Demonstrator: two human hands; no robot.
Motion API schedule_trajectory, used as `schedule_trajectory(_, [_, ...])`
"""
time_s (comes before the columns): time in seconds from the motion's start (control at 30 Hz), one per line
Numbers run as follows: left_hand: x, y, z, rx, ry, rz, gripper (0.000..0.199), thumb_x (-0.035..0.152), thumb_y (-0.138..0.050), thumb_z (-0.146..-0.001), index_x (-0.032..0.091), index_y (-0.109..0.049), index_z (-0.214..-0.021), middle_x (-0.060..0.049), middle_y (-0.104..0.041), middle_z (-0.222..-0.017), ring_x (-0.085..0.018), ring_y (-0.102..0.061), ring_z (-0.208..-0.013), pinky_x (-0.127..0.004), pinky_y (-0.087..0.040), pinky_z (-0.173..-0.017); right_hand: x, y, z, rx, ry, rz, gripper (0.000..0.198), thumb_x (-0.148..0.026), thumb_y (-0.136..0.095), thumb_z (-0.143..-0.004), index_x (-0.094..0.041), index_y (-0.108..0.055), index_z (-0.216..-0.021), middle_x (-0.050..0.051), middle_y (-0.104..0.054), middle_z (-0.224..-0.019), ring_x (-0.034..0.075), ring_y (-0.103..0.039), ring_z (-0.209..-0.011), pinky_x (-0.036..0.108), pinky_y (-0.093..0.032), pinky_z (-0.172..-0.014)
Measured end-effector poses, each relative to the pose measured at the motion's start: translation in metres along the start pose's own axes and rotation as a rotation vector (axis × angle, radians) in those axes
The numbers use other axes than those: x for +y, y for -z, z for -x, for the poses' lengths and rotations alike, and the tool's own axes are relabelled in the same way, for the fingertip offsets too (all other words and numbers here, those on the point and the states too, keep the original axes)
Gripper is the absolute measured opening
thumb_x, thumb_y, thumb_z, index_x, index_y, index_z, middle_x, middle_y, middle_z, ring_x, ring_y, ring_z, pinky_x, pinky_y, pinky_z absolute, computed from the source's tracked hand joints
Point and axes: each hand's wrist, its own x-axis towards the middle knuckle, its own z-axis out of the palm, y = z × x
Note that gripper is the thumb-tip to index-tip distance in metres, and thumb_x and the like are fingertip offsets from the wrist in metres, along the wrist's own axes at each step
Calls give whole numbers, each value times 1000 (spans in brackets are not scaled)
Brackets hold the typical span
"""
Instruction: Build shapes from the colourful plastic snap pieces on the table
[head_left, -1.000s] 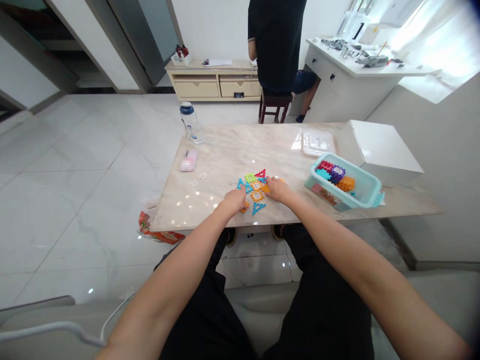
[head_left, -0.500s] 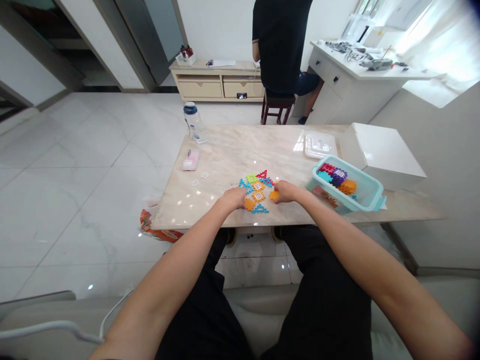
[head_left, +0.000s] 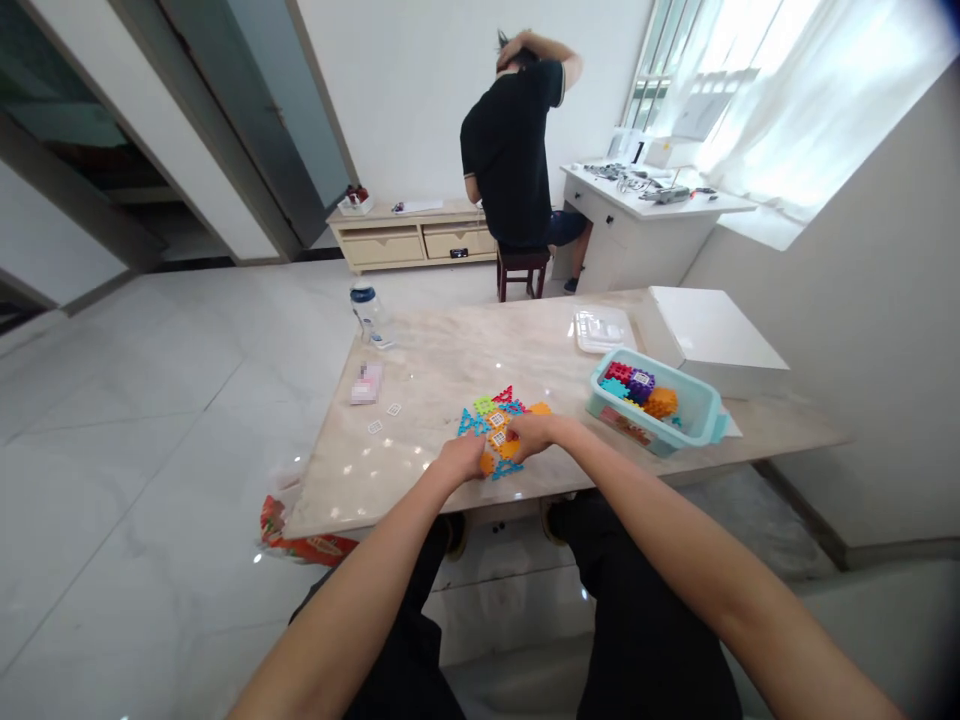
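Toothed plastic building pieces lie flat in a cluster on the table [head_left: 420,375]. Among them are a green piece [head_left: 484,405], a red triangular piece [head_left: 503,395], blue pieces [head_left: 472,422] and orange pieces with white grid inserts [head_left: 496,420]. My left hand [head_left: 462,458] is closed at the cluster's left side, its fingertips on an orange piece [head_left: 487,464]. From the right, my right hand [head_left: 531,434] pinches another orange piece [head_left: 510,450] against the middle of the cluster. Just below lies a blue triangular piece [head_left: 508,469]. Both hands partly cover the pieces.
At right stands a light-blue tub [head_left: 697,400] of coloured pieces, beside a white box [head_left: 720,330] and a clear plastic lid [head_left: 602,328]. A water bottle [head_left: 371,318], pink packet [head_left: 367,384] and white grid inserts [head_left: 394,409] are at left. A person [head_left: 514,150] sits beyond.
My right hand has moved left with an orange piece, from the cluster's right side to its middle. My view has tilted up, and the seated person's raised arm now shows.
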Motion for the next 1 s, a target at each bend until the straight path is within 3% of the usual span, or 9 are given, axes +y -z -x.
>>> schedule_trajectory(0.17, [-1,24,7,-74,35,-23,72,37,-96,-72,25,-65,-136,-16,-66,-147,-36,-70,-128,-39,-59,-103,0,4,3,-21,43,8,44,-38,-87,-79,-18,-78,-117,9,-79,-113,25,-72,-97,29,-54,-83])
schedule_trajectory(0.23, [-3,40,16,-79,34,-10,68,35,-95,-74,23,-66,-134,-15,-68,-144,-35,-70,-126,-38,-59,-101,-2,5,7,4,70,32,42,-38,-86,-81,-17,-78,-116,10,-79,-113,25,-72,-96,29,-53,-83])
schedule_trajectory(0.37, [-14,62,39,99,59,37,60,38,-85,-88,23,-62,-140,-13,-68,-144,-33,-69,-128,-37,-56,-103,-9,-3,10,72,139,99,47,-34,-86,-83,-15,-75,-125,14,-74,-127,27,-69,-109,30,-52,-94])
schedule_trajectory(0.43, [-20,65,49,138,86,32,58,40,-82,-91,23,-60,-142,-14,-67,-145,-33,-69,-128,-38,-55,-104,-14,-10,9,99,206,133,51,-34,-87,-83,-15,-74,-129,16,-71,-133,30,-66,-119,34,-51,-102])
schedule_trajectory(0.6, [-32,61,62,76,109,19,57,46,-78,-94,21,-62,-142,-17,-67,-146,-36,-67,-131,-40,-54,-102,-22,-25,-3,140,317,263,52,-39,-88,-85,-15,-74,-128,17,-69,-129,35,-62,-126,43,-47,-111])
schedule_trajectory(1.0, [-37,64,61,50,109,28,47,50,-72,-99,17,-70,-132,-19,-74,-134,-35,-70,-125,-36,-54,-96,-35,-49,-20,87,248,328,44,-35,-81,-88,-11,-72,-124,18,-67,-126,34,-64,-119,39,-51,-102])
